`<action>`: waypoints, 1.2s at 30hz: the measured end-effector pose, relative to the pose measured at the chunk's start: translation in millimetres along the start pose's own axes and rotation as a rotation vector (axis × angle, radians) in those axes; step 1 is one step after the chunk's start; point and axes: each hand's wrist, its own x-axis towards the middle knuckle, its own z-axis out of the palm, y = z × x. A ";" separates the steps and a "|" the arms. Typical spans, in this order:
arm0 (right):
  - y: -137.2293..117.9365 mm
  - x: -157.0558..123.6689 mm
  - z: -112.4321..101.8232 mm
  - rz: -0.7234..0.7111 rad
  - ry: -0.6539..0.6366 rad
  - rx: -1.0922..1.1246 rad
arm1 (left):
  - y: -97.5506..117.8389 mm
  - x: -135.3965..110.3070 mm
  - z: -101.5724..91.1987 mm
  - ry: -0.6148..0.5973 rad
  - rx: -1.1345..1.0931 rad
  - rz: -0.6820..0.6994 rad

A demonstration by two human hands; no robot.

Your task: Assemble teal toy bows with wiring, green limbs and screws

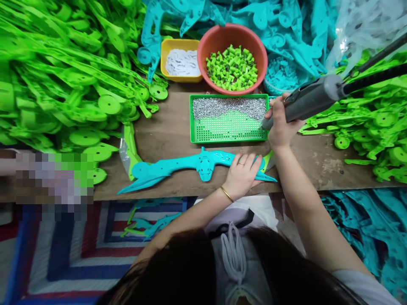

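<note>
A turquoise plastic bow-shaped piece (205, 164) lies along the front of the bench, with a raised boss at its middle. A lime-green arm (131, 146) joins its left end; another green part shows by its right end, partly covered. My left hand (242, 169) is closed over the right half of the piece, a ring and a bangle on it. In my right hand (282, 123) is a grey electric screwdriver (313, 97), gripped near its nose. That nose is over the right edge of a green perforated basket (229, 129) with many small silver screws (230, 106).
Lime-green parts (63, 72) are heaped left, more (384, 131) right. Behind the basket stand a yellow tub (163, 63) of white strips, a red bowl (203, 63) of green-and-black pieces and turquoise parts (273, 25). A striped bag (73, 271) lies below the bench edge. A blurred person's arm (8, 163) shows far left.
</note>
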 end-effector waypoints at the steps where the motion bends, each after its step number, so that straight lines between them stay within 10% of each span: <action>1: 0.8 -0.6 -0.3 0.016 -0.011 -0.014 | -1.0 0.1 1.0 0.019 0.028 0.004; 8: -23.8 3.6 -5.3 -0.075 0.026 0.058 | 0.1 -1.2 2.6 0.049 0.103 0.011; 17: -102.5 -50.8 -65.7 0.049 -0.115 0.074 | -1.1 -0.2 5.3 0.076 0.044 -0.006; 36: -71.1 -82.5 -86.2 0.156 -0.347 -0.057 | -6.4 -2.5 13.0 0.182 -0.055 -0.002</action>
